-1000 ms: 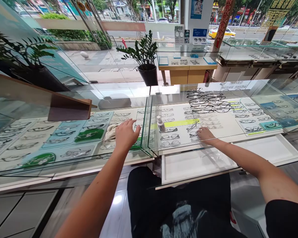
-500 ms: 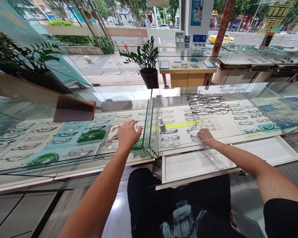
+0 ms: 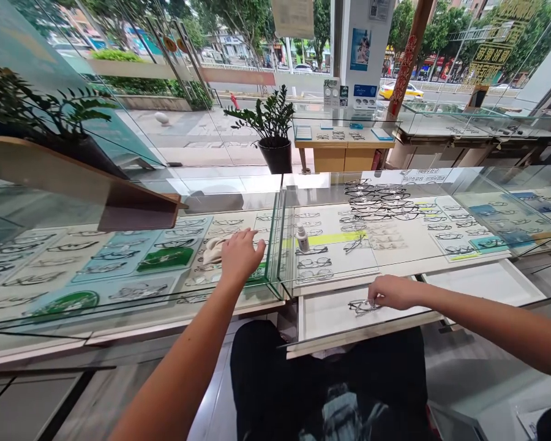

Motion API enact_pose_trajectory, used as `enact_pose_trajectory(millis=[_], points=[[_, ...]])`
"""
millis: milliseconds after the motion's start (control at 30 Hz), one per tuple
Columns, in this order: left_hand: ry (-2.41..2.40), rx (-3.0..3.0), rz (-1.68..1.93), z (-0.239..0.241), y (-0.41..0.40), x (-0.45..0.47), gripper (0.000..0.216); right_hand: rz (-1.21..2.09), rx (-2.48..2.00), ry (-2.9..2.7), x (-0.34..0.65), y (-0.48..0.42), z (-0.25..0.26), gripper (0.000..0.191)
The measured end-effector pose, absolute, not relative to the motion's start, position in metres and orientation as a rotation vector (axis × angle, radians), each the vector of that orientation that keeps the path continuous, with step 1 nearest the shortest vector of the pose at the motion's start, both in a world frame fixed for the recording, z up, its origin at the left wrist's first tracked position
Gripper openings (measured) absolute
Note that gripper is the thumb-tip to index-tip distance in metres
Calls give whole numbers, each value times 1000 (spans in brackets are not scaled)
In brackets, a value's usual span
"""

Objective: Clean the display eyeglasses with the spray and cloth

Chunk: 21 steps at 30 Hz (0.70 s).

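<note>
My right hand [image 3: 395,291] is closed, thumb and fingers pinching a pair of eyeglasses [image 3: 360,307] by one side. The glasses are over the white drawer [image 3: 321,318] that is pulled out in front of me. To the left, my left hand [image 3: 241,256] is over the glass counter with its fingers apart, holding nothing. Beside its fingers lies a crumpled cream cloth [image 3: 212,251]. Between my hands stands a small white bottle [image 3: 302,239], near rows of glasses [image 3: 314,263] in the display.
Several dark frames [image 3: 386,199] lie stacked on the glass top farther back. A yellow strip [image 3: 333,237] crosses the display. At the left, a wooden stand [image 3: 140,208] juts over the counter. Beyond the counter are a potted plant [image 3: 275,153] and another display case [image 3: 344,136].
My right hand has drawn back from the display rows to above the drawer, bringing a pair of eyeglasses with it. My left hand stays nearly in place. The view has tilted up slightly.
</note>
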<state>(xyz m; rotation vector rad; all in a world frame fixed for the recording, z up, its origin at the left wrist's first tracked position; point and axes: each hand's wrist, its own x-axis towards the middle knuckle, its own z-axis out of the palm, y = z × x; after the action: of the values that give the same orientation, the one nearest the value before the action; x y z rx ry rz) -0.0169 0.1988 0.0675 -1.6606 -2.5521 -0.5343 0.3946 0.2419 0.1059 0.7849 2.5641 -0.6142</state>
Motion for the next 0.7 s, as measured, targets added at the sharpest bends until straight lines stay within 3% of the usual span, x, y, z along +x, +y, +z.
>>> enact_pose_trajectory(millis=[133, 300, 700], points=[[-2552, -1669, -549, 67, 199, -16, 59, -762, 739, 2770, 399, 243, 186, 27], [-2542, -1664, -553, 66, 200, -16, 57, -356, 881, 3001, 364, 294, 242, 34], [-2557, -1652, -569, 69, 203, -14, 53, 231, 1053, 2907, 251, 392, 154, 29]])
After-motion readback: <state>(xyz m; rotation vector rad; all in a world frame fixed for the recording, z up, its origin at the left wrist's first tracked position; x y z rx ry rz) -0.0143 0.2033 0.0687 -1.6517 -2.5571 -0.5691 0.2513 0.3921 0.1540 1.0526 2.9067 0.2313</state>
